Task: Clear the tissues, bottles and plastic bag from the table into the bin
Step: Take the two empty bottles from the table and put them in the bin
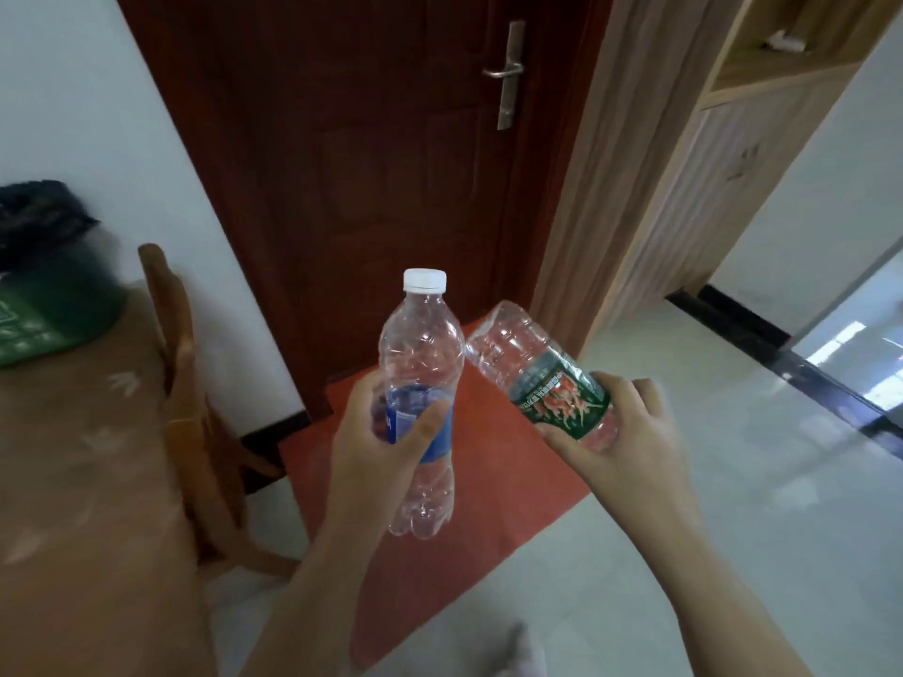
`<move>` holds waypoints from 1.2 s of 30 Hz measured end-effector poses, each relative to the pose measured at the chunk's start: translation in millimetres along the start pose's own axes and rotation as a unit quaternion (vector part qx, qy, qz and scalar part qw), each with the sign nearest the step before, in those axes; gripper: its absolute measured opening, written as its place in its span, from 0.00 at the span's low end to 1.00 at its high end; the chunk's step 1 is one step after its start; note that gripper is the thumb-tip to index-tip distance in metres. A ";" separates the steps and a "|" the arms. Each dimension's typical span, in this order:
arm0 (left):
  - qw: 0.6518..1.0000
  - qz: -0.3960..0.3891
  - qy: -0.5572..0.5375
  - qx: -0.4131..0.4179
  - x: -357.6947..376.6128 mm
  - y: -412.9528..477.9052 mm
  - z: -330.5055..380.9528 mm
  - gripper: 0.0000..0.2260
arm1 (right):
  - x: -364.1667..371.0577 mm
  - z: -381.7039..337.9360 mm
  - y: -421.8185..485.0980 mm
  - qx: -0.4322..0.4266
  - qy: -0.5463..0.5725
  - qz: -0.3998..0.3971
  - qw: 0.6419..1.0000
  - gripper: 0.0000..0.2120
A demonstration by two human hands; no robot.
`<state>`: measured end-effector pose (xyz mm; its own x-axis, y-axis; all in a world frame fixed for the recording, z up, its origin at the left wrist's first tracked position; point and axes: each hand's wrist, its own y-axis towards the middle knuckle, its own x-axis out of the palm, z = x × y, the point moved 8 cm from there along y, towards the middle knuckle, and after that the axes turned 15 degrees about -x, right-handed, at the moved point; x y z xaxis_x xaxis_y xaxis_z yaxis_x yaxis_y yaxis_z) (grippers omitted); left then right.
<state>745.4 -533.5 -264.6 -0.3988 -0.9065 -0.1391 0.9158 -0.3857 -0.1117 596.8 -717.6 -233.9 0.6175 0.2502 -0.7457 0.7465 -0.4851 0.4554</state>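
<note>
Both hands grip 2 empty bottles: left hand (386, 432) wraps the blue-label bottle (420, 398) upright, right hand (620, 432) holds the green-label bottle (542, 373) base-up. Light, thin and crushable, they suit mid-body holds. Bin (49, 305) sits far left of the hands, beyond the table (73, 481).

This is a home, seen near its entrance. A dark red panelled front door (391, 153) with a metal lever handle (505, 70) stands above a red doormat (488, 481) on pale glossy floor tiles (733, 481). A wooden cabinet (708, 153), a wooden chair (195, 412) and a brown table (83, 481) furnish it.
</note>
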 end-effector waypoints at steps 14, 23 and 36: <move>0.989 0.139 -0.034 0.025 12.2 169.3 64.1 0.23 | 91.2 16.6 247.7 -0.145 0.092 -0.025 0.985 0.34; 0.953 0.298 -0.043 0.028 -99.4 212.2 76.1 0.27 | 190.8 -79.5 327.4 -0.254 0.180 -0.089 0.946 0.35; 0.880 0.472 -0.034 0.035 -318.9 240.0 68.6 0.22 | 340.9 -292.2 390.4 -0.364 0.258 -0.150 0.883 0.36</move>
<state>1095.6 -348.8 -179.5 0.5423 -0.8365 -0.0786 0.8398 0.5367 0.0824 1171.1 -576.9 -168.2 0.2561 0.7149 -0.6506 0.7412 0.2868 0.6069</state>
